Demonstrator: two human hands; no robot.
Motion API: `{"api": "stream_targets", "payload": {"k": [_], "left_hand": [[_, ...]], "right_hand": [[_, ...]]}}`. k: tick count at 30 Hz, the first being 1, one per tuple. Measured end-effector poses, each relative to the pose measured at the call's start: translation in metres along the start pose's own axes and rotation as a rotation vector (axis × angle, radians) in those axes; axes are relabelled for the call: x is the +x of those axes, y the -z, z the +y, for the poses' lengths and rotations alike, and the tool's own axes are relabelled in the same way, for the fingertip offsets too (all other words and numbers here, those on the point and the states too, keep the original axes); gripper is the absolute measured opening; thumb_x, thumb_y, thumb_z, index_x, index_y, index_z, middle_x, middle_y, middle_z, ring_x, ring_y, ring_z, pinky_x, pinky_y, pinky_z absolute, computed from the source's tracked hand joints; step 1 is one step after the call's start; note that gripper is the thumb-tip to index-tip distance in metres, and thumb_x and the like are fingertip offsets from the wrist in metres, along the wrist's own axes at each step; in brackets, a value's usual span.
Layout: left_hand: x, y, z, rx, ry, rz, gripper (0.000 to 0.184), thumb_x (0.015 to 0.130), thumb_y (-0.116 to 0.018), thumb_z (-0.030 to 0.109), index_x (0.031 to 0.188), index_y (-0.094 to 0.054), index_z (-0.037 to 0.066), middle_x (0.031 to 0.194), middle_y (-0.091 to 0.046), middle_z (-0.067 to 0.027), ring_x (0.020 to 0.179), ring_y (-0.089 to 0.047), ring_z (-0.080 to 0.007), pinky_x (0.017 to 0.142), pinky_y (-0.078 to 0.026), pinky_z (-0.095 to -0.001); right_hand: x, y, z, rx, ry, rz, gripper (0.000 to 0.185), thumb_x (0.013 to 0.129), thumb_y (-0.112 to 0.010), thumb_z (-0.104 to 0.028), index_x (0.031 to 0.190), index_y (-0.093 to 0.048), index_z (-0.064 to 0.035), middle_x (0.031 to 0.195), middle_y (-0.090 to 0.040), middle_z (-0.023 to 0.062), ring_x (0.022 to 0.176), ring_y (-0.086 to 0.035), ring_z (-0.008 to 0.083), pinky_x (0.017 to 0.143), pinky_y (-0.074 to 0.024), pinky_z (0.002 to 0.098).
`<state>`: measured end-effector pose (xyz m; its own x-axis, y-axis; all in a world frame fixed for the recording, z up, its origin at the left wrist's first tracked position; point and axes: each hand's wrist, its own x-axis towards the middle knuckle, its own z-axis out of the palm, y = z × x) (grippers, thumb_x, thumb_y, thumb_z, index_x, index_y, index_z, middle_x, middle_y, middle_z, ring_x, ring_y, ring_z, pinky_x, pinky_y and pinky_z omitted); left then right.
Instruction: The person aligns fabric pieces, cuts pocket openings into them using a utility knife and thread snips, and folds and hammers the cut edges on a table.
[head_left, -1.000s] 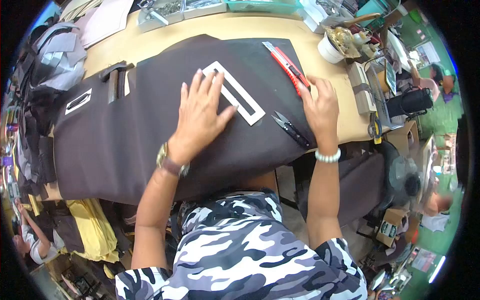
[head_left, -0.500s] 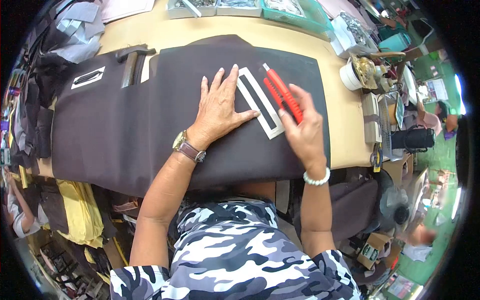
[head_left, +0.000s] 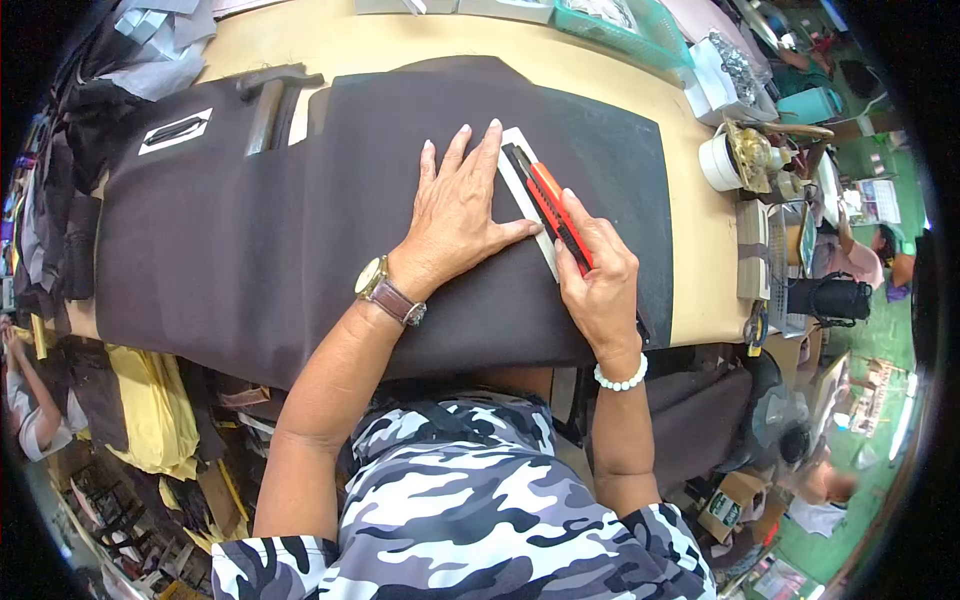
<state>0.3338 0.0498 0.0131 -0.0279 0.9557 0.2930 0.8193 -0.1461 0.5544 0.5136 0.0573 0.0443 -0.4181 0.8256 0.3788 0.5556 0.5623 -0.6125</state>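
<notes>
A red-and-black utility knife (head_left: pixel 551 203) is slanting over a white rectangular frame (head_left: pixel 516 190), its blade end pointing away from the wearer. The frame is lying diagonally on a dark brown sheet (head_left: pixel 370 160) that is spreading across the desk (head_left: pixel 300 45).

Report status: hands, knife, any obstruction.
Left hand spread on dark sheet, thumb at white template. Right hand holding red utility knife over template. Knife partly hides template.

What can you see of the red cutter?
The red cutter is long and slim, its plastic-looking red body edged with dark parts. It slants over the white frame, tip pointing forward and left. The right hand grips its near end. Whether its blade touches the dark sheet, I can't tell.
</notes>
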Motion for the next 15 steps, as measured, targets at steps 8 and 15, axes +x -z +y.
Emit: {"api": "stream_targets", "payload": {"k": [8,15], "left_hand": [[0.0001,-0.0006,-0.0009,0.037,0.007,-0.013,0.104,0.068,-0.071,0.056,0.141,-0.023,0.0,0.14,-0.036,-0.0185,0.134,-0.027,-0.0328,0.109,-0.015,-0.0551],[-0.0003,-0.0024,-0.0022,0.04,-0.008,0.004,0.104,0.067,-0.071,0.055,0.141,-0.023,-0.001,0.139,-0.037,-0.0184,0.134,-0.027,-0.0328,0.108,-0.015,-0.0567]], "right_hand": [[0.0029,0.0007,0.0006,-0.046,0.012,-0.026,0.051,0.073,-0.058,0.006,0.123,-0.055,-0.0059,0.088,-0.06,0.0172,0.073,-0.061,0.0313,0.066,-0.0491,0.0379],[0.005,0.0012,0.0007,-0.013,0.025,-0.018,0.049,0.074,-0.058,0.005,0.121,-0.055,-0.0047,0.087,-0.061,0.0178,0.073,-0.061,0.0316,0.066,-0.0493,0.0387]]}}
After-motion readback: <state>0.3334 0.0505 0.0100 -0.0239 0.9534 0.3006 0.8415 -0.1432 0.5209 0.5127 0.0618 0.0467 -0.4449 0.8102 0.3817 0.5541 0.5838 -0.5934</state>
